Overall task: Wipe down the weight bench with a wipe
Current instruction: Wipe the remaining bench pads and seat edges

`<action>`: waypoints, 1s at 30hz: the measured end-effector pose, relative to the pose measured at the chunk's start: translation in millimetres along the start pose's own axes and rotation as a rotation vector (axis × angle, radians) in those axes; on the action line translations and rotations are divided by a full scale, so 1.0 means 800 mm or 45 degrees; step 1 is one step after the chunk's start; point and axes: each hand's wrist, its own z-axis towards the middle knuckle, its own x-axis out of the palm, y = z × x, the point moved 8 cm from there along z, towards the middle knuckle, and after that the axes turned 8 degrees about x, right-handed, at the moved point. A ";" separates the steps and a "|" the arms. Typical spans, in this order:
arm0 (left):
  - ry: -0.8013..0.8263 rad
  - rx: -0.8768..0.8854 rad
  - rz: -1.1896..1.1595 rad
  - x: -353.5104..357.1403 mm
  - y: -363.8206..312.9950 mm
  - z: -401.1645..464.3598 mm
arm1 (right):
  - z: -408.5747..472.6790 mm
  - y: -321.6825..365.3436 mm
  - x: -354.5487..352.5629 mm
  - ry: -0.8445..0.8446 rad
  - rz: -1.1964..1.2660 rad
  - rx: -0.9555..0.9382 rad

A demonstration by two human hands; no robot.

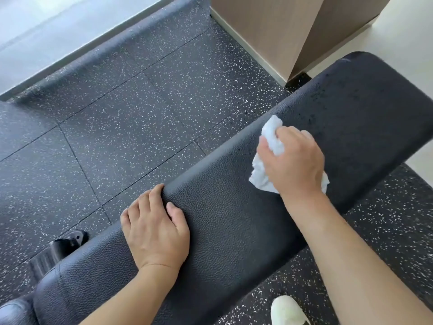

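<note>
My left hand (155, 233) lay flat on the black padded desk (234, 221), grip loose and holding nothing, fingers draped over its far long edge, thumb on top. Right of it, mid-desk, my right hand (294, 160) had its grip closed on the crumpled white wipe (273, 137), pressing it on the pad. Speckled rubber floor (131, 118) all around; white shoe (289, 310) below the near edge.

A weight bench (234, 219) padded in black, pebble-grained leatherette with a soft sheen meets a crumpled white paper wipe (273, 139); at nine o'clock, matt speckled rubber floor tiles (117, 113); at twelve, a smooth wood-grain panel (269, 26).
</note>
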 end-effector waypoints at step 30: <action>-0.013 -0.035 0.020 -0.003 -0.002 0.001 | -0.107 0.172 0.058 0.529 0.248 -0.820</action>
